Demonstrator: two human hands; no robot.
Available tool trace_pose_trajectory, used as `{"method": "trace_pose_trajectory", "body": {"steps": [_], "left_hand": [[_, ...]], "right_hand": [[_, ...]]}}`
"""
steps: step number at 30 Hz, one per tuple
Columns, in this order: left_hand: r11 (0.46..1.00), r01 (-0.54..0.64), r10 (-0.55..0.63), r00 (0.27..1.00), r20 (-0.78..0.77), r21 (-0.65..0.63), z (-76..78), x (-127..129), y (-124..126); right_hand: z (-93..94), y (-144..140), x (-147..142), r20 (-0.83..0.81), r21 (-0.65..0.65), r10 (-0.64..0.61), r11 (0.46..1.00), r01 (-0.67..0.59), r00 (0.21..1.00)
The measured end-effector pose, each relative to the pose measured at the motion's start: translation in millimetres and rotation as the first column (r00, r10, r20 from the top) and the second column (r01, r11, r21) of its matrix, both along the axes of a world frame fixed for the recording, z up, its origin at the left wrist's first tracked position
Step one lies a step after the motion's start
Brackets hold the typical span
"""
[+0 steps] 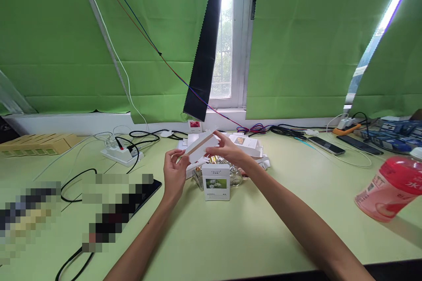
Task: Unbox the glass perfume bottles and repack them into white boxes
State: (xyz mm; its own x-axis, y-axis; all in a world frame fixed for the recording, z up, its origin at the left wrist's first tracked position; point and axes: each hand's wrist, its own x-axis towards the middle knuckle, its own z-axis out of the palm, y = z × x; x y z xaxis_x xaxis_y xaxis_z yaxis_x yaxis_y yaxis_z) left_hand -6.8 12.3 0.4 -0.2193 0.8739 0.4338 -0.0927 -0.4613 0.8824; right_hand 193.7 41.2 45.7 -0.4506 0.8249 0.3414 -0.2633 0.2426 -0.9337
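Both forearms reach out; left hand [174,174] and right hand [230,149] grip flat carton [201,145]

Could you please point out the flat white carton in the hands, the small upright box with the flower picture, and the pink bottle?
flat white carton [201,145], head view, middle of its face.
upright box [216,181], head view, flower picture.
pink bottle [391,186], head view, body.

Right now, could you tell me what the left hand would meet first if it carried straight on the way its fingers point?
Probably the flat white box that the left hand already touches, held with the right hand.
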Motion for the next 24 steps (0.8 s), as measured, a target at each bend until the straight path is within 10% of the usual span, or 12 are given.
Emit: {"method": "trace_pose_trajectory", "body": {"steps": [24], "left_hand": [[0.997, -0.07, 0.073, 0.983, -0.166, 0.023, 6.0, -0.2, -11.2]], "right_hand": [[-1.2, 0.5, -1.5, -0.028, 0.042, 0.052, 0.998, -0.051, 0.998]]}}
